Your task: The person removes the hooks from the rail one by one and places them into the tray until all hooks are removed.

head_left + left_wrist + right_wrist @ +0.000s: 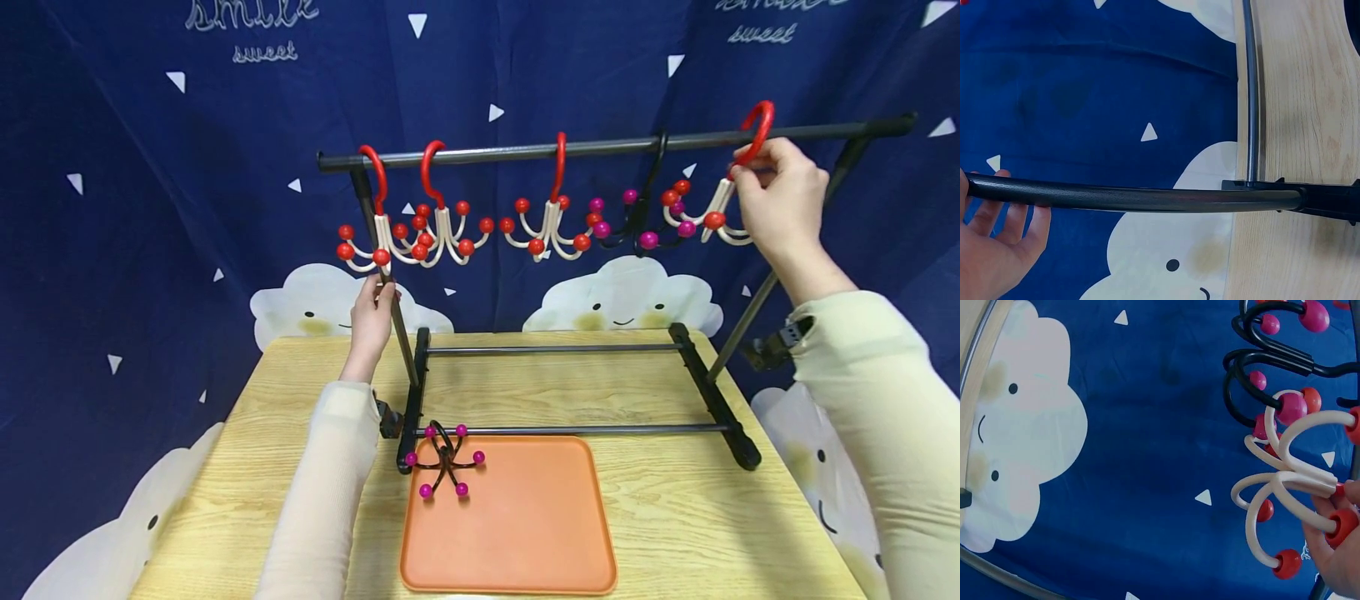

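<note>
Four red-and-white hangers [551, 220], two black hangers [446, 452], one orange tray [525, 525], one rack [487, 154], two hands [783, 187]

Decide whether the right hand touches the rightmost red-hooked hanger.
Touching: the head view shows the right hand pinching the red-hooked hanger above its white stem.

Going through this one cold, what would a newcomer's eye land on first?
Probably the row along the bar: three red-and-white hooks and a black hook hang there, while the right hand holds a fourth red-and-white hook near the right end. Next, likely, the orange tray on the table, with a second black hook at its far left corner.
</note>
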Demonstrator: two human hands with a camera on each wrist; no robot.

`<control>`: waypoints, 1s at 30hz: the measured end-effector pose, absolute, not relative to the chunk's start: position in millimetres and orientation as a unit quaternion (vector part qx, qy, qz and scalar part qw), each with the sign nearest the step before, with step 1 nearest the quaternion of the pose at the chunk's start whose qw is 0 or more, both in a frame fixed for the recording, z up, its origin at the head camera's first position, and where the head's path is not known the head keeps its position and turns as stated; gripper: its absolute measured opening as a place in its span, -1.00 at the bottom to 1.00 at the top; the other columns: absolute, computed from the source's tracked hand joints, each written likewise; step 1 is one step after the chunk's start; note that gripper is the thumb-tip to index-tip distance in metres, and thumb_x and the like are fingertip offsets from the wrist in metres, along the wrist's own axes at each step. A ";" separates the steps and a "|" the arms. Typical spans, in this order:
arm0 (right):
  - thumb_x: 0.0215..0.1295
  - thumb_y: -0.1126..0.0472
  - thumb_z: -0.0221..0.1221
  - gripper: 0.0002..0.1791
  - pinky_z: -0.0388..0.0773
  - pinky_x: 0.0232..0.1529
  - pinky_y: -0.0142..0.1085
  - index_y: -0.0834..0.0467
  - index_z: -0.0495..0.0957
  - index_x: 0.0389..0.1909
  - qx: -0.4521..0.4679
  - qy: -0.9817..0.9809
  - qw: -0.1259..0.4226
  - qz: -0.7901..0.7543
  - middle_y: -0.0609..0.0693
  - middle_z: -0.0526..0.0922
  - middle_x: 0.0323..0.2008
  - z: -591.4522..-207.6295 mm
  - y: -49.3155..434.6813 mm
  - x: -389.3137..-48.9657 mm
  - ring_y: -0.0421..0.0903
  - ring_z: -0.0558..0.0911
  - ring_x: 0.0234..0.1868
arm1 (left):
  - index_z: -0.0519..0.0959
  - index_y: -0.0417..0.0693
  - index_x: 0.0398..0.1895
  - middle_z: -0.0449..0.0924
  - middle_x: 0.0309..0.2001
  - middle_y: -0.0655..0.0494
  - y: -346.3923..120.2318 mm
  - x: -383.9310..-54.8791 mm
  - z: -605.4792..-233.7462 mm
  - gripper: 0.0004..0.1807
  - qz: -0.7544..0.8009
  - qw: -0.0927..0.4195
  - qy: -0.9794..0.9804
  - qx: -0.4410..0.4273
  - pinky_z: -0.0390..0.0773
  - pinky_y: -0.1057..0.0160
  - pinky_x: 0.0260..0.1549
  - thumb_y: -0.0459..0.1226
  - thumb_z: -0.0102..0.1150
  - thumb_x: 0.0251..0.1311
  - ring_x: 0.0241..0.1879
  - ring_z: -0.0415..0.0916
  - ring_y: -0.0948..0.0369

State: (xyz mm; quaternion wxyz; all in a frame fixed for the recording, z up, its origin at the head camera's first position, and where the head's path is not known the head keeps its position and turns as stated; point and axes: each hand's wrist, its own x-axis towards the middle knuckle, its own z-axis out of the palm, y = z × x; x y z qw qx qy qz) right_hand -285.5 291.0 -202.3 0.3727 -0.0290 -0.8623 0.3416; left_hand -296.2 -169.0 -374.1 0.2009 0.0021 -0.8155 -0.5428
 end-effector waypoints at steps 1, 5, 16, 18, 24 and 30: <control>0.22 0.12 0.09 -0.75 0.26 -0.40 -0.68 0.06 0.56 -0.10 -0.032 -0.861 0.374 0.344 -0.33 0.60 -0.31 -201.6 291.7 -284.6 -0.67 0.37 -0.54 | 0.42 -0.06 -0.05 0.56 -0.22 -0.10 -169.0 -296.0 -374.2 -0.72 -0.542 0.201 -0.816 0.002 0.38 0.13 -0.16 -0.12 -0.12 0.33 -0.13 0.52 0.02; 0.21 0.10 0.10 -0.75 0.31 -0.35 -0.68 0.00 0.56 -0.10 -0.041 -0.847 0.389 0.361 -0.25 0.63 -0.22 -198.5 294.7 -281.4 -0.64 0.40 -0.50 | 0.42 -0.06 -0.05 0.56 -0.22 -0.10 -169.1 -295.7 -374.8 -0.73 -0.543 0.202 -0.815 0.002 0.37 0.13 -0.17 -0.12 -0.12 0.33 -0.14 0.52 0.02; 0.20 0.14 0.09 -0.81 0.33 -0.34 -0.68 -0.05 0.58 -0.18 -0.023 -0.822 0.423 0.381 -0.41 0.58 -0.36 -204.6 298.9 -263.8 -0.61 0.46 -0.47 | 0.42 -0.11 -0.02 0.55 -0.23 -0.11 -169.8 -295.9 -375.5 -0.68 -0.543 0.207 -0.814 0.000 0.39 0.13 -0.18 -0.11 -0.12 0.33 -0.15 0.52 0.00; 0.21 0.13 0.08 -0.80 0.34 -0.33 -0.68 -0.04 0.58 -0.17 -0.020 -0.822 0.425 0.378 -0.39 0.59 -0.35 -208.2 299.2 -258.9 -0.60 0.46 -0.46 | 0.42 -0.09 -0.02 0.55 -0.23 -0.10 -169.9 -295.9 -375.5 -0.69 -0.544 0.205 -0.814 -0.001 0.39 0.13 -0.18 -0.10 -0.12 0.33 -0.16 0.52 0.01; 0.23 0.11 0.06 -0.79 0.34 -0.31 -0.67 -0.03 0.57 -0.15 -0.007 -0.828 0.432 0.357 -0.30 0.63 -0.28 -217.9 297.6 -243.3 -0.61 0.46 -0.44 | 0.42 -0.07 -0.05 0.55 -0.22 -0.11 -170.0 -295.6 -374.3 -0.72 -0.546 0.203 -0.813 -0.002 0.37 0.15 -0.21 -0.11 -0.12 0.33 -0.17 0.51 0.00; 0.23 0.11 0.06 -0.79 0.32 -0.32 -0.66 -0.01 0.57 -0.15 0.019 -0.829 0.438 0.348 -0.26 0.64 -0.25 -227.1 291.2 -227.5 -0.61 0.46 -0.41 | 0.41 -0.11 -0.02 0.54 -0.21 -0.11 -169.1 -295.3 -373.6 -0.69 -0.541 0.201 -0.817 -0.001 0.38 0.14 -0.19 -0.11 -0.14 0.34 -0.17 0.51 -0.01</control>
